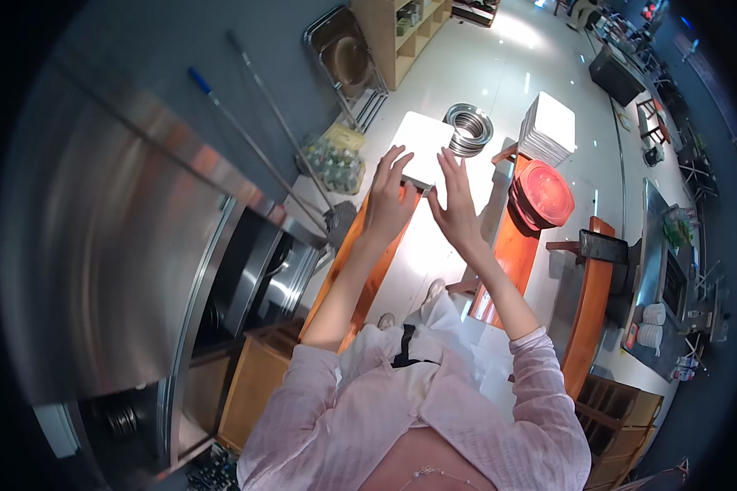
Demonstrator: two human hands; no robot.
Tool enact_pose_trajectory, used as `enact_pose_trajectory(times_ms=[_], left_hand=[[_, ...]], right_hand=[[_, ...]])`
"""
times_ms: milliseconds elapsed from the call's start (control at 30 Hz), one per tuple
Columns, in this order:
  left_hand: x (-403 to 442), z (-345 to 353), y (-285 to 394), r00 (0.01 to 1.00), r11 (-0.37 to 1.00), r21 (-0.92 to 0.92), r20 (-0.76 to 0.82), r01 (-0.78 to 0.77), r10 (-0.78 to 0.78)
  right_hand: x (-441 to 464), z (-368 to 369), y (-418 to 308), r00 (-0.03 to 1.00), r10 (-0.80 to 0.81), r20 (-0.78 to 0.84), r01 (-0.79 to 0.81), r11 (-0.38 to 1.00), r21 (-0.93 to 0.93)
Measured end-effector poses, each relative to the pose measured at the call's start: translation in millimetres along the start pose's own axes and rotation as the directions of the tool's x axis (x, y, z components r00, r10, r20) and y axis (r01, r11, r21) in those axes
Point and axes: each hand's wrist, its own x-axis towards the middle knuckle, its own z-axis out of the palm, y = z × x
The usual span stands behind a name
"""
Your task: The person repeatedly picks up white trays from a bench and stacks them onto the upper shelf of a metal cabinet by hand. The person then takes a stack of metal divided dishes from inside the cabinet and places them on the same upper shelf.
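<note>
My left hand (390, 199) is held out in front of me, fingers spread and nothing in them. My right hand (455, 204) mirrors it, fingers also apart and holding nothing. Between and just beyond them is a white, flat-topped, round-cornered rectangular piece (424, 141) at the far end of an orange wooden bench (370, 260). Both sets of fingertips overlap its near part in view; whether they touch it I cannot tell. Just to its right is a stack of shiny metal rings (472, 128).
On a second wooden bench (499, 266) at right are red stacked plastic stools (542, 195) and a white rectangular stack (549, 127). A bag of bottles (333, 164), long-handled tools (250, 143) and a folding chair (345, 65) line the left wall. Steel cabinets (115, 245) stand nearer.
</note>
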Motion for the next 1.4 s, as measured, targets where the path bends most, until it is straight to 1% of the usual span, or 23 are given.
enact_pose_trajectory(times_ms=[100, 167, 233, 467, 533, 567, 633, 700, 767, 800, 900, 933, 967, 1033, 1067, 1100, 1167, 1200, 1233, 1300, 1333, 1367, 1400], left_hand=[[30, 32, -18, 0.999, 0.999, 0.005, 0.013, 0.043, -0.043], [46, 54, -27, 0.996, 0.996, 0.01, 0.024, 0.085, -0.085], [64, 79, -39, 0.993, 0.992, 0.052, 0.017, 0.113, -0.114], [108, 141, -73, 0.975, 0.973, 0.08, 0.035, 0.217, -0.221], [113, 152, -84, 0.96, 0.959, 0.091, 0.057, 0.267, -0.273], [116, 158, -92, 0.96, 0.959, 0.088, 0.057, 0.269, -0.275], [118, 171, -118, 0.942, 0.94, 0.112, 0.059, 0.321, -0.329], [119, 185, -145, 0.927, 0.925, 0.12, 0.063, 0.36, -0.369], [116, 196, -168, 0.903, 0.907, 0.107, 0.095, 0.408, -0.418], [114, 200, -178, 0.908, 0.911, 0.122, 0.102, 0.394, -0.407], [111, 218, -218, 0.871, 0.874, 0.082, 0.076, 0.479, -0.485], [110, 220, -229, 0.863, 0.865, 0.023, 0.064, 0.501, -0.501], [110, 222, -242, 0.858, 0.86, 0.021, 0.049, 0.511, -0.511], [95, 232, -280, 0.822, 0.82, 0.149, 0.063, 0.553, -0.566], [78, 244, -303, 0.812, 0.801, 0.168, 0.007, 0.575, -0.584], [72, 247, -314, 0.801, 0.789, 0.166, -0.008, 0.592, -0.599], [61, 252, -331, 0.714, 0.714, 0.089, 0.037, 0.695, -0.699], [49, 261, -340, 0.688, 0.685, 0.081, -0.013, 0.724, -0.726], [41, 265, -343, 0.677, 0.673, 0.084, -0.024, 0.735, -0.736], [32, 276, -356, 0.589, 0.564, 0.223, -0.064, 0.795, -0.806], [28, 283, -363, 0.586, 0.558, 0.226, -0.078, 0.799, -0.807], [24, 292, -370, 0.522, 0.488, 0.23, -0.125, 0.842, -0.843], [19, 303, -378, 0.451, 0.41, 0.227, -0.171, 0.883, -0.876]], right_hand=[[11, 8, 46, 1.0, 0.0, 0.023, -0.001, 0.998, 0.066], [20, 13, 74, 0.993, 0.071, 0.096, -0.075, 0.997, 0.037], [31, 16, 105, 0.995, 0.028, 0.092, -0.038, 0.993, 0.115], [53, 17, 198, 0.983, 0.087, 0.162, -0.109, 0.985, 0.131], [52, 22, 221, 0.964, 0.186, 0.192, -0.215, 0.966, 0.144], [51, 25, 232, 0.963, 0.187, 0.195, -0.216, 0.966, 0.142], [46, 40, 255, 0.93, 0.26, 0.26, -0.296, 0.949, 0.109], [44, 55, 284, 0.913, 0.276, 0.301, -0.319, 0.942, 0.102], [39, 70, 306, 0.871, 0.358, 0.336, -0.405, 0.911, 0.079], [41, 72, 313, 0.861, 0.379, 0.341, -0.423, 0.904, 0.064], [50, 93, 345, 0.828, 0.405, 0.388, -0.443, 0.896, 0.009], [55, 100, 357, 0.819, 0.403, 0.409, -0.435, 0.9, -0.016], [61, 108, 370, 0.818, 0.39, 0.423, -0.425, 0.905, -0.014], [79, 125, 391, 0.807, 0.415, 0.419, -0.442, 0.896, -0.036], [85, 135, 404, 0.818, 0.408, 0.406, -0.426, 0.903, -0.05], [93, 145, 414, 0.813, 0.396, 0.427, -0.417, 0.907, -0.047], [106, 161, 433, 0.769, 0.469, 0.433, -0.495, 0.867, -0.061], [108, 172, 446, 0.765, 0.465, 0.446, -0.504, 0.863, -0.035], [112, 177, 455, 0.76, 0.457, 0.462, -0.501, 0.865, -0.029], [126, 194, 476, 0.722, 0.45, 0.526, -0.5, 0.864, -0.053], [127, 208, 488, 0.736, 0.441, 0.513, -0.472, 0.878, -0.077], [129, 222, 504, 0.737, 0.43, 0.521, -0.466, 0.882, -0.068], [132, 233, 517, 0.71, 0.438, 0.551, -0.467, 0.879, -0.097]])
